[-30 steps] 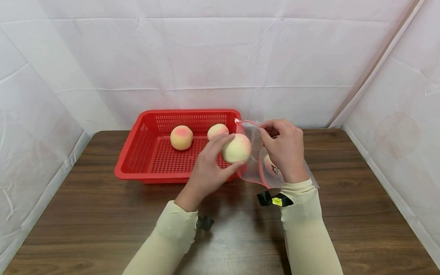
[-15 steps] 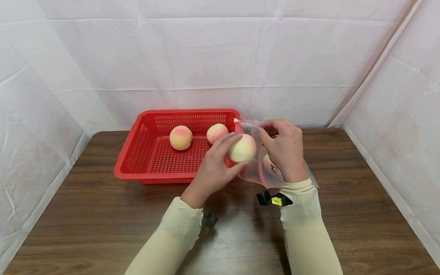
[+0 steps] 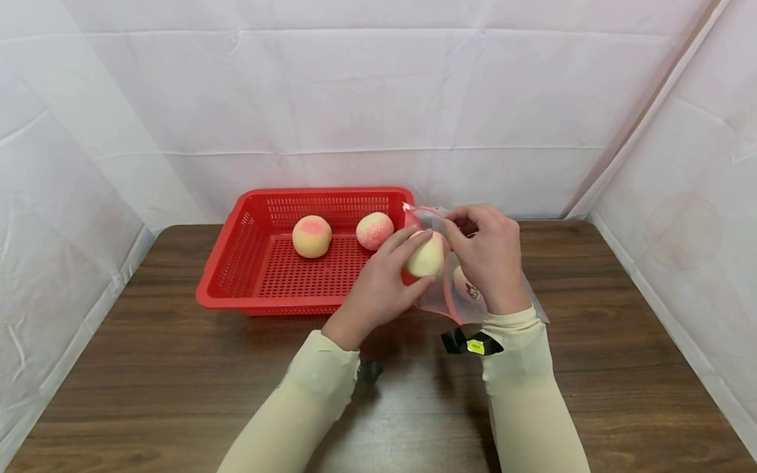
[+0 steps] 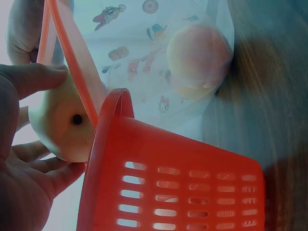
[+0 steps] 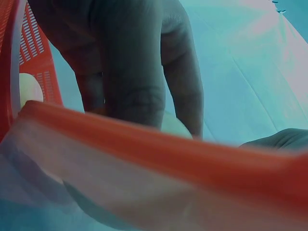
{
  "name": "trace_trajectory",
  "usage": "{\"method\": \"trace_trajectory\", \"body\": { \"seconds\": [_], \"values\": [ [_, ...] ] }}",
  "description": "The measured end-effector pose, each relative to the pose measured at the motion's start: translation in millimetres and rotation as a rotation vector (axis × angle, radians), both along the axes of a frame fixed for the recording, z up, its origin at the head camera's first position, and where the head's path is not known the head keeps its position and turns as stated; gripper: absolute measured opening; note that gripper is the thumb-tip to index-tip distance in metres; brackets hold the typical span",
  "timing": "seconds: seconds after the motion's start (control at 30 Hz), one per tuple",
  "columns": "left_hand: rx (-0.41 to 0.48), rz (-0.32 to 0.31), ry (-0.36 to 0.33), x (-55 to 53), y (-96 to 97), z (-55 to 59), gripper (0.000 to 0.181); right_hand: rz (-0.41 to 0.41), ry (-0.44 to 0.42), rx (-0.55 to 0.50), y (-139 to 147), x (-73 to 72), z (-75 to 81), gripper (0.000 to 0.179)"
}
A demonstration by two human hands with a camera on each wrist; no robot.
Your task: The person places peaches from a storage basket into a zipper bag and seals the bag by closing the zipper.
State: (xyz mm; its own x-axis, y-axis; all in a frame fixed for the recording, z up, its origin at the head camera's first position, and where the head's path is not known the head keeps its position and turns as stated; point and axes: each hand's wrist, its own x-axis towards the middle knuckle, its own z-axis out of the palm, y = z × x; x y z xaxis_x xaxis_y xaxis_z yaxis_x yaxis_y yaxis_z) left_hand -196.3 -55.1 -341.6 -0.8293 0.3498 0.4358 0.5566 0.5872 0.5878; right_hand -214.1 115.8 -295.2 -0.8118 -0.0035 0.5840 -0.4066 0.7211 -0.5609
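Note:
My left hand (image 3: 381, 286) holds a yellow-pink peach (image 3: 424, 257) with thumb and fingers, at the mouth of a clear bag with a red rim (image 3: 434, 302). In the left wrist view part of this peach (image 4: 62, 125) lies behind the bag's red strip (image 4: 72, 50). My right hand (image 3: 489, 256) pinches the bag's upper edge, raising it. Another peach (image 4: 197, 60) lies inside the bag, which bears printed cartoon figures; my right hand partly covers it in the head view. The left fingers (image 5: 132, 72) reach over the red rim in the right wrist view.
A red slotted basket (image 3: 266, 303) stands left of the bag, its right end touching or nearly touching it. Inside lie a yellow peach with a pink top (image 3: 311, 236) and a speckled pink peach (image 3: 375, 231). Beneath is a dark wooden table (image 3: 177, 381); white sheeting (image 3: 355, 98) surrounds it.
My left hand has moved right with the peach, from over the basket's right end to the bag's mouth. The speckled peach in the basket is more exposed. My right hand has stayed put.

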Motion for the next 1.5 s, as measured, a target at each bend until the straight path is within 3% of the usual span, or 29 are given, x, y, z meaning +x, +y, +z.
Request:
{"method": "trace_trajectory", "body": {
  "seconds": [0.33,0.6,1.07,1.23,1.4,1.5],
  "values": [
    [0.018,0.075,0.074,-4.3,-1.4,2.6,0.046,-0.007,0.017,0.011,-1.4,0.1,0.1,0.010],
    [0.035,0.090,0.039,-5.5,-11.7,4.1,0.042,-0.005,-0.010,0.018,-1.7,0.8,1.3,0.012],
    [0.075,0.172,-0.024,-10.2,-32.1,8.8,0.037,-0.041,-0.018,-0.004,2.1,-0.3,3.3,0.011],
    [0.054,0.209,-0.042,-10.3,-37.6,10.7,0.036,-0.027,-0.068,0.013,6.6,1.2,5.4,0.011],
    [0.026,0.236,-0.043,-11.6,-44.5,13.6,0.034,0.024,-0.198,0.097,11.6,3.5,6.0,0.017],
    [0.010,0.249,-0.053,-12.4,-48.3,15.8,0.036,0.019,-0.229,0.098,13.1,3.7,6.1,0.017]
  ]
}}
